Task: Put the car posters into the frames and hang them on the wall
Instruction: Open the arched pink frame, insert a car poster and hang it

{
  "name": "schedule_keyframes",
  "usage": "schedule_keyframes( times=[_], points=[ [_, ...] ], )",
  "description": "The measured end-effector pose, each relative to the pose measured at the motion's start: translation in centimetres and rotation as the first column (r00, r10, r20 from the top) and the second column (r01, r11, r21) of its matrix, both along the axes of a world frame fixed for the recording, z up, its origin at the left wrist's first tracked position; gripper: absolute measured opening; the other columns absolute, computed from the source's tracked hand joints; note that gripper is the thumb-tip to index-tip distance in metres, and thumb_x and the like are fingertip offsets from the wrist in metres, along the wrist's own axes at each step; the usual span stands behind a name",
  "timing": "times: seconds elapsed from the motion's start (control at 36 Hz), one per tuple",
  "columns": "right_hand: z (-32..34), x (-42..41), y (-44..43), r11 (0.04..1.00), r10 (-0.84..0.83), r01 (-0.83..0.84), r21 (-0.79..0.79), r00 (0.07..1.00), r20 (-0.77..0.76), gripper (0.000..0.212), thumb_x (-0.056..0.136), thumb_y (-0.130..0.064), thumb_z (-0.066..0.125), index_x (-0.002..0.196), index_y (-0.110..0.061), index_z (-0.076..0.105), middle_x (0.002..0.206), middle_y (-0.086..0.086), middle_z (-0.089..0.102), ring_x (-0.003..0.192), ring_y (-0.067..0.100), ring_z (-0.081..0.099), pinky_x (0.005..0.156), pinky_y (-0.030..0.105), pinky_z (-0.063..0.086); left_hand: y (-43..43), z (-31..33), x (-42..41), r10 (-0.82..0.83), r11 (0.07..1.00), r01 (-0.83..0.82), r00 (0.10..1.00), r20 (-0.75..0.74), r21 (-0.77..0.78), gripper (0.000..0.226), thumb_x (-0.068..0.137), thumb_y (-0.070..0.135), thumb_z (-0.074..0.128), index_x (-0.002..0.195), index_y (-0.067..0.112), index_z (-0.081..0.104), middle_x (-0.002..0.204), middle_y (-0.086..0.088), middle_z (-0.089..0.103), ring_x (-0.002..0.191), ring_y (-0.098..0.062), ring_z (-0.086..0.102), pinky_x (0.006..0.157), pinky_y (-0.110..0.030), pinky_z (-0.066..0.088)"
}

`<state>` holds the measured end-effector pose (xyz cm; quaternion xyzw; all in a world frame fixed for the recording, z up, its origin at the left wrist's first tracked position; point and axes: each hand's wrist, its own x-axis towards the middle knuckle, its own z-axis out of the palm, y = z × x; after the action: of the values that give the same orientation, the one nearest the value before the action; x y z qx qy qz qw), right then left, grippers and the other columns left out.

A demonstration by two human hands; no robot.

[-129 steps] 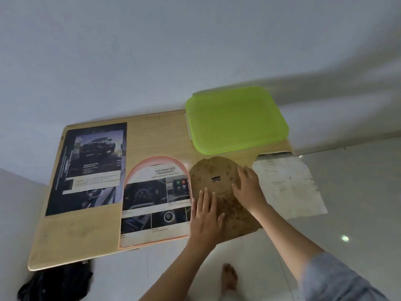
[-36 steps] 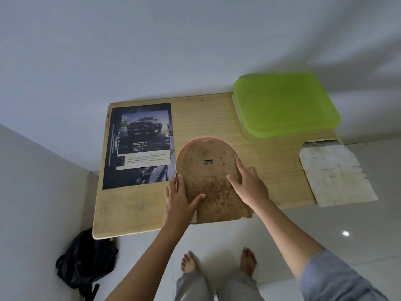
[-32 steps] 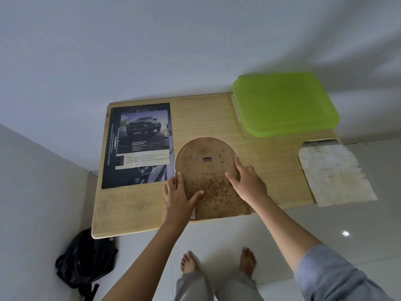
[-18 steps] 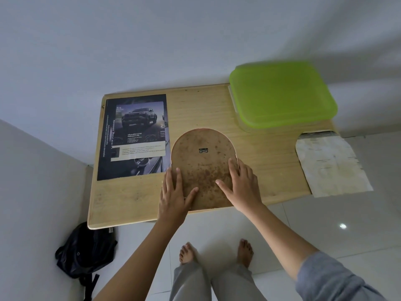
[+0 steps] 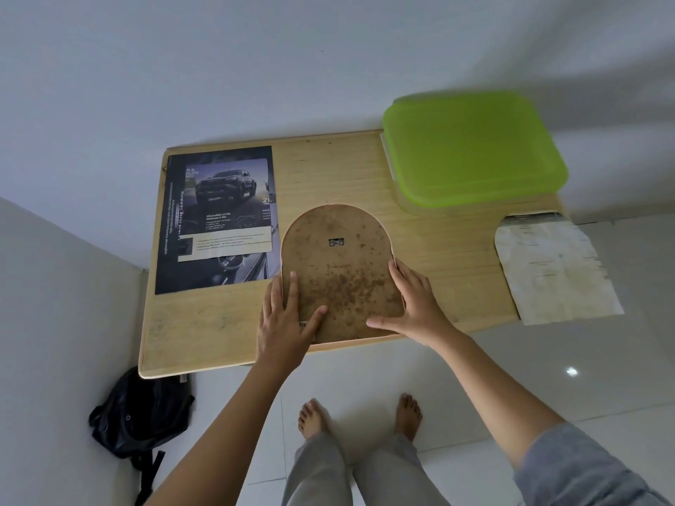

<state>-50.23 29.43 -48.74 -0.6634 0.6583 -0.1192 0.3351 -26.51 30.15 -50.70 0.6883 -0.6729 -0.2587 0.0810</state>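
1. Nearest the camera, the person is standing on bare feet [image 5: 314, 418] on the floor [image 5: 511, 378], at 6 o'clock of the table [image 5: 449, 257]. A black backpack [image 5: 138, 410] is lying below the table's 8 o'clock corner.
2. The left hand [image 5: 288, 319] is lying flat with fingers spread across the 8 o'clock edge of the arched frame [image 5: 339, 272]. The right hand [image 5: 412, 308] is pressing likewise at 4 o'clock, its thumb stretching along the bottom edge. Neither hand is pinching anything.
3. The arched frame is lying face down at the table's near edge, with its stained brown back uppermost. Its hanger clip [image 5: 336, 242] is showing toward 12 o'clock, and a thin pale rim is showing round the arch. Judgement: the back is being pressed home. Whether a poster is lying beneath cannot be told.
4. At 10 o'clock of the frame, a dark car poster [image 5: 219, 217] is lying loose and unframed just beside it. Whether the two are touching cannot be told. No second frame is showing.
5. At 3 o'clock, a creased paper sheet [image 5: 555, 268] is lying at the table's end; whether it is resting on the table cannot be told. At 1 o'clock, a green-lidded box [image 5: 471, 147] is sitting against the wall [image 5: 328, 67].
6. Judgement: nothing is hanging on the wall in view. Three steps are remaining: securing this back, framing the dark poster, and hanging. The greater part of the task is still outstanding.
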Motion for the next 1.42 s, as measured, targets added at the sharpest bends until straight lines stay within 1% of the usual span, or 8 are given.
schedule_keyframes(
  times=[0.47, 0.56, 0.64, 0.78, 0.92, 1.0, 1.14, 1.42],
  points=[
    [-0.5, -0.4, 0.5, 1.000, -0.002, 0.002, -0.006, 0.998, 0.060, 0.117, 0.058, -0.050, 0.081, 0.148, -0.024, 0.010, 0.155, -0.009, 0.007, 0.138, 0.010, 0.009, 0.110, 0.024, 0.011, 0.2, 0.3, 0.0, -0.023, 1.000, 0.023, 0.998, 0.053, 0.010, 0.095, 0.069, 0.081, 0.010, 0.148, 0.029, -0.002, 0.157, -0.004, 0.001, 0.144, -0.024, 0.002, 0.112, -0.047, 0.019],
    [-0.4, -0.3, 0.7, 0.996, -0.034, 0.043, -0.075, 0.992, 0.118, 0.111, 0.059, -0.044, 0.083, 0.147, -0.023, 0.018, 0.151, -0.009, 0.011, 0.136, 0.008, 0.013, 0.113, 0.030, 0.019, 0.1, 1.0, -0.1, 0.013, 0.999, -0.011, 0.999, 0.048, -0.049, 0.092, 0.073, 0.079, 0.015, 0.148, 0.027, 0.008, 0.155, -0.006, 0.006, 0.143, -0.024, 0.003, 0.111, -0.050, 0.024],
    [-0.1, 0.3, 0.5, 0.984, -0.062, 0.087, -0.155, 0.985, 0.163, 0.100, 0.068, -0.041, 0.078, 0.146, -0.021, 0.019, 0.149, -0.010, 0.007, 0.135, 0.002, 0.012, 0.108, 0.022, 0.018, -0.8, 1.7, -0.5, 0.022, 0.987, -0.023, 1.000, -0.009, -0.158, 0.083, 0.080, 0.073, 0.024, 0.147, 0.025, 0.014, 0.155, -0.005, 0.011, 0.143, -0.022, 0.007, 0.108, -0.049, 0.025],
    [0.2, 2.3, -2.3, 0.950, 0.038, -0.067, -0.305, 0.994, -0.099, 0.079, 0.085, -0.049, 0.053, 0.145, -0.009, 0.021, 0.154, 0.010, 0.016, 0.139, 0.024, 0.019, 0.111, 0.031, 0.024, -3.9, 0.7, -1.6, -0.195, 0.956, 0.202, 0.979, 0.053, -0.213, 0.073, 0.090, 0.061, 0.019, 0.148, 0.016, 0.015, 0.155, -0.001, 0.005, 0.144, -0.020, 0.001, 0.113, -0.037, 0.006],
    [0.1, 3.9, -4.7, 0.973, 0.093, -0.155, -0.169, 0.941, -0.325, 0.071, 0.095, -0.047, 0.034, 0.147, -0.006, 0.009, 0.157, 0.008, 0.004, 0.144, 0.021, 0.002, 0.116, 0.031, 0.012, -5.3, -0.9, -2.1, -0.262, 0.944, 0.286, 0.953, 0.153, -0.165, 0.070, 0.095, 0.056, 0.009, 0.145, 0.008, 0.024, 0.153, -0.011, 0.016, 0.142, -0.026, 0.014, 0.116, -0.034, 0.006],
    [-0.7, 4.3, -4.3, 0.973, 0.074, -0.151, -0.176, 0.922, -0.379, 0.073, 0.091, -0.053, 0.020, 0.144, -0.003, 0.021, 0.155, 0.012, 0.016, 0.143, 0.026, 0.014, 0.114, 0.034, 0.019, -5.2, -1.3, -2.1, -0.279, 0.936, 0.309, 0.943, 0.182, -0.169, 0.069, 0.096, 0.054, 0.009, 0.145, 0.008, 0.022, 0.153, -0.013, 0.017, 0.142, -0.027, 0.014, 0.115, -0.031, 0.000],
    [-1.7, 4.5, -4.3, 0.974, 0.060, -0.146, -0.176, 0.906, -0.419, 0.071, 0.091, -0.051, 0.023, 0.139, 0.001, 0.035, 0.148, 0.018, 0.032, 0.137, 0.031, 0.032, 0.110, 0.040, 0.024, -5.2, -1.5, -2.2, -0.264, 0.941, 0.295, 0.946, 0.188, -0.166, 0.067, 0.096, 0.053, 0.010, 0.146, 0.009, 0.021, 0.154, -0.012, 0.017, 0.142, -0.022, 0.008, 0.116, -0.029, -0.003],
    [-1.2, 4.1, -3.9, 0.974, -0.037, -0.015, -0.226, 0.974, -0.223, 0.074, 0.088, -0.052, 0.034, 0.138, 0.002, 0.034, 0.148, 0.017, 0.032, 0.138, 0.029, 0.027, 0.112, 0.034, 0.022, -4.1, -0.9, -2.1, -0.066, 0.977, 0.113, 0.967, 0.246, -0.182, 0.072, 0.093, 0.059, 0.012, 0.146, 0.012, 0.026, 0.153, -0.014, 0.019, 0.141, -0.026, 0.013, 0.117, -0.036, 0.007]
  ],
)
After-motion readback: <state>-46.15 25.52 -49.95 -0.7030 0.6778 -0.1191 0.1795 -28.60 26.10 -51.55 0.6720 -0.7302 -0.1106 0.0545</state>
